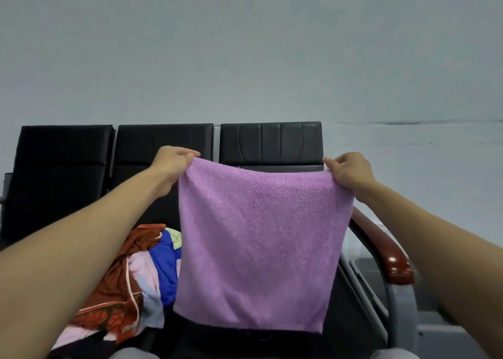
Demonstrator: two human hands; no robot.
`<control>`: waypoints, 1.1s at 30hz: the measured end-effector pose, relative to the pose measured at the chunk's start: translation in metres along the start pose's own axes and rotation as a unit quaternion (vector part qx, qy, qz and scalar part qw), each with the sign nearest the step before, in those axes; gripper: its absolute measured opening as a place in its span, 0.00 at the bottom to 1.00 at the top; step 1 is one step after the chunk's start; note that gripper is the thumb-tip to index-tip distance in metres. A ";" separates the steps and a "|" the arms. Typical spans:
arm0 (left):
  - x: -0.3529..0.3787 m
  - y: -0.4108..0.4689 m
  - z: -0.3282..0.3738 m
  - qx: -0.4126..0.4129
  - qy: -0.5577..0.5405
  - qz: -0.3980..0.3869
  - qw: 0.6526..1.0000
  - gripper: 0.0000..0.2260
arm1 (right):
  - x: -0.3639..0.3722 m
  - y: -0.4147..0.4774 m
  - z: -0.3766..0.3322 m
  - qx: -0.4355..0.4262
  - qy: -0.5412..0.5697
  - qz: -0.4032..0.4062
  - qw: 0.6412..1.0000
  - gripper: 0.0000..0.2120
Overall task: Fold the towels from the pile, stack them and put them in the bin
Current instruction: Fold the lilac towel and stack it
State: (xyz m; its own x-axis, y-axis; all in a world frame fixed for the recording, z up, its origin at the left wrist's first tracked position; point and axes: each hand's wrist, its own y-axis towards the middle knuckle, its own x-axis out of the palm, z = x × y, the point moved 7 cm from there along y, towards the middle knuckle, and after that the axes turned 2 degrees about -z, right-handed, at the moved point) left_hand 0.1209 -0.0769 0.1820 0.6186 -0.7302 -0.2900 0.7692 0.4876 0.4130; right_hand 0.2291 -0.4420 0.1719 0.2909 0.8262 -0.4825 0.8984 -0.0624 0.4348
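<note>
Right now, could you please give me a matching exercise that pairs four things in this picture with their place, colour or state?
Things:
1. purple towel
2. pile of towels
3. armrest
4. left hand

Descriptions:
a. heaped low, left of centre
b. glossy reddish-brown
c. hanging spread out in the air
d. pinching an upper corner of cloth

Pairs: 1-c, 2-a, 3-b, 4-d.
</note>
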 end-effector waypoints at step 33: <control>-0.021 -0.008 -0.015 -0.011 0.061 -0.035 0.997 0.11 | 0.004 0.008 0.007 -0.011 0.176 -0.068 0.982 0.18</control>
State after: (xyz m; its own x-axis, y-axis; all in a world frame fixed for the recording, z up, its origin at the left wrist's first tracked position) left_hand 0.1041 -0.0584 0.1719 0.5763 -0.7008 -0.4205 0.8142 0.4479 0.3694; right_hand 0.2398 -0.4435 0.1679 0.0334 0.9689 -0.2454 0.9127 0.0705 0.4025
